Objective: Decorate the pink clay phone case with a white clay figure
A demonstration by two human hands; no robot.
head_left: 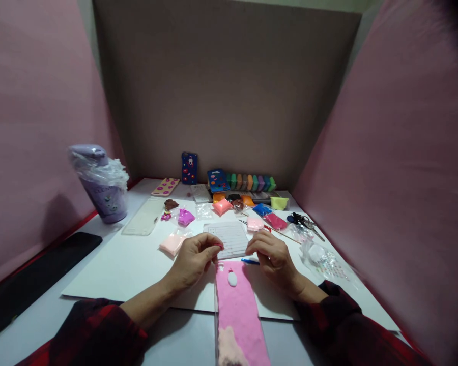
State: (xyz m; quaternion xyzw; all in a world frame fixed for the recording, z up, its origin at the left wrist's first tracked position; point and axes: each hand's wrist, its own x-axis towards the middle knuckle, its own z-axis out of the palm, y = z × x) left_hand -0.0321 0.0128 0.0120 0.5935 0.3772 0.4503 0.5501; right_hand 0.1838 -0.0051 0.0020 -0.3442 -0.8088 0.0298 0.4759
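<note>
A phone case covered in pink clay (238, 305) lies in front of me, with a peach patch at its near end and a white oval (232, 278) near its far end. My left hand (194, 259) is above the case's far left corner, thumb and forefinger pinched on a small red piece (220, 246). To the right, my right hand (277, 259) has its fingers curled by the edge of a lined notepad (229, 239); whatever is between its fingertips is hidden. A blue pen (250, 262) lies just beside that hand.
Bagged clay, including a peach packet (172, 244), lies beyond my hands. A clear case (145, 218) and a purple bottle (107, 188) stand left. Keys (307, 223) and a bag of beads (324, 262) are right. Decorated cases (190, 168) are at the back.
</note>
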